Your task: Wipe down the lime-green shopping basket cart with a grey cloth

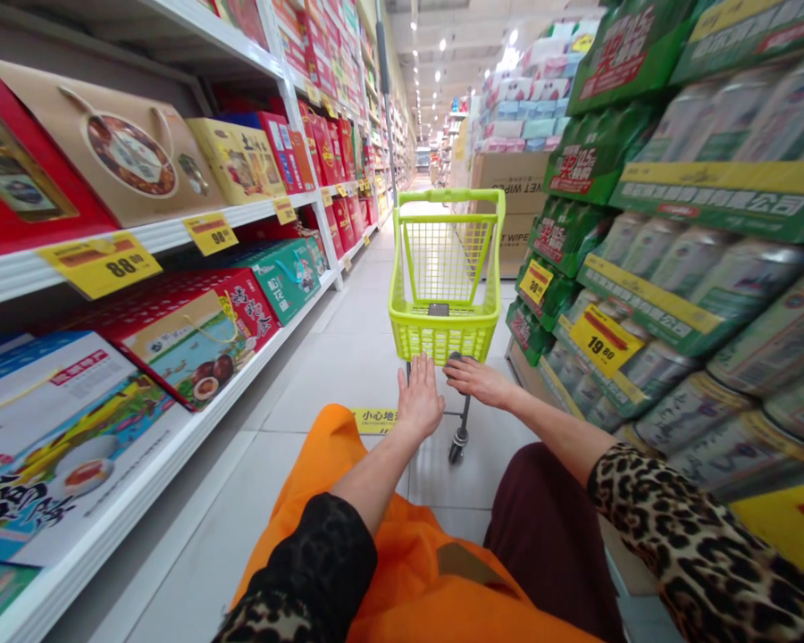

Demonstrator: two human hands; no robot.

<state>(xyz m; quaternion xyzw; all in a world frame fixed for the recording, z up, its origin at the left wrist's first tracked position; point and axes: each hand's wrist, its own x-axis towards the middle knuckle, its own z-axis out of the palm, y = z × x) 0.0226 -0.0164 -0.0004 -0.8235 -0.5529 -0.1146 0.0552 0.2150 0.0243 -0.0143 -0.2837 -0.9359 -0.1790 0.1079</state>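
Reaching forward over the lap with left hand (421, 399) open, palm down and fingers slightly apart, just below the basket of a lime-green shopping cart (446, 338). Reaching in from the other side with right hand (481, 379) also open, fingers extended toward a dark round part (453, 358) under the basket; cannot tell whether touching it. Standing upright on the tiled floor (255, 509), directly ahead in the aisle, with a small dark object (438, 310) in the basket. Between shelves (295, 335) of boxed goods at left and stacked drink packs (703, 277) at right.
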